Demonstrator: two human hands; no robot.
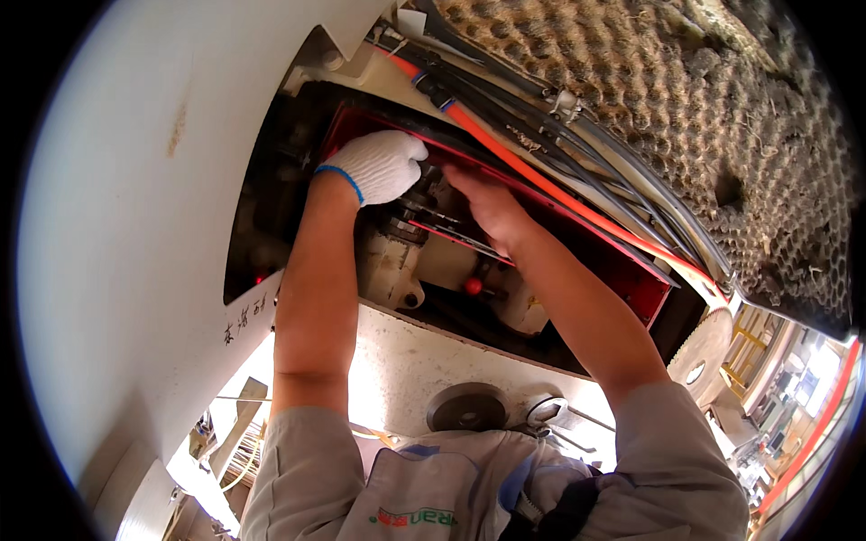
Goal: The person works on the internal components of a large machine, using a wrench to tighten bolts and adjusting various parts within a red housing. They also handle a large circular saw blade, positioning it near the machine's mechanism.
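Both my arms reach into an opening in a machine. My left hand (377,167), in a white knit glove with a blue cuff, is closed with its fingers curled at the upper end of a dark metal shaft (417,209). Anything within its grip is hidden. Bare and smeared by motion, my right hand (490,206) is just across the shaft, near a thin, flat metal edge (460,236). Its fingers are too blurred to read. Below the shaft stands a cream metal housing (390,269). A red knob (473,286) is to the right of it.
A red metal guard (651,293) borders the opening. Above it runs an orange hose (523,162) beside black hoses (622,185). Dusty honeycomb foam (649,81) covers the upper right. A toothed saw blade (702,347) stands at right. A dark round disc (467,408) is near my chest.
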